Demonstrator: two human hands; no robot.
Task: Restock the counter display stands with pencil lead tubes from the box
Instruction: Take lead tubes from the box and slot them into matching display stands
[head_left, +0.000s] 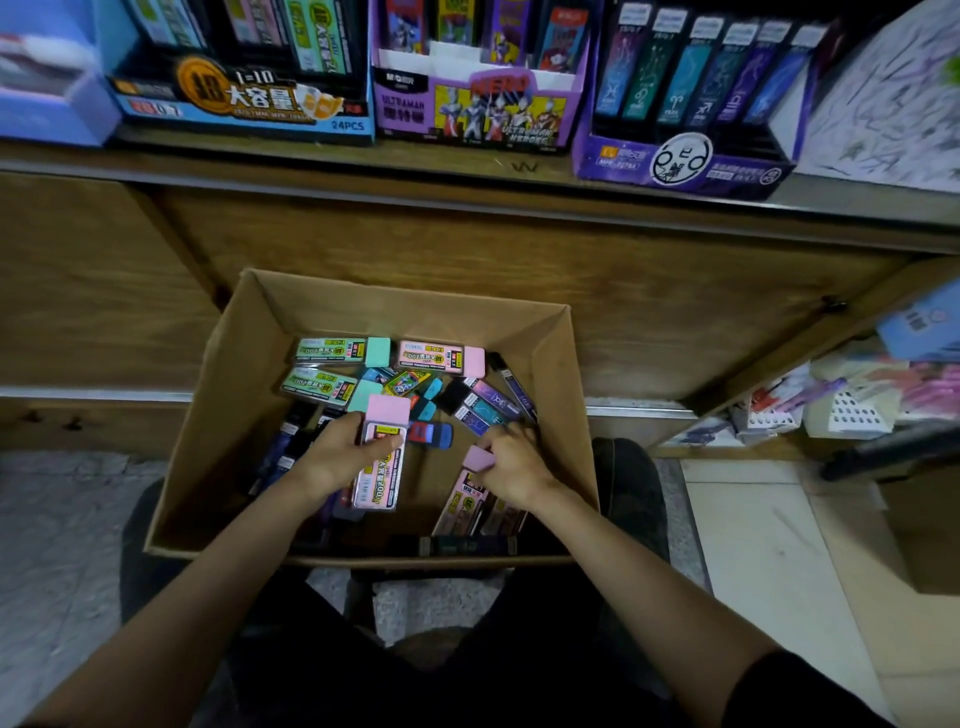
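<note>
Pencil lead tubes are mostly still in the box (218, 415), down on the floor near the person's knees: mint ones at the far left, dark purple ones at the far right, a few blue ones in the middle. The left hand (337, 454) is wrapped around a pink-capped tube (379, 478), and the right hand (514, 465) looks curled onto the cap of a second pink tube (478, 460). The hands are apart, both inside the box.

Up on the counter (363, 161) sit the blue stand (244, 111), the Ultraman stand (478, 119) and the purple constellation stand (685, 161). The Ultraman one shows gaps at the front. I'd say it's early-to-mid job, with plenty left to carry up.
</note>
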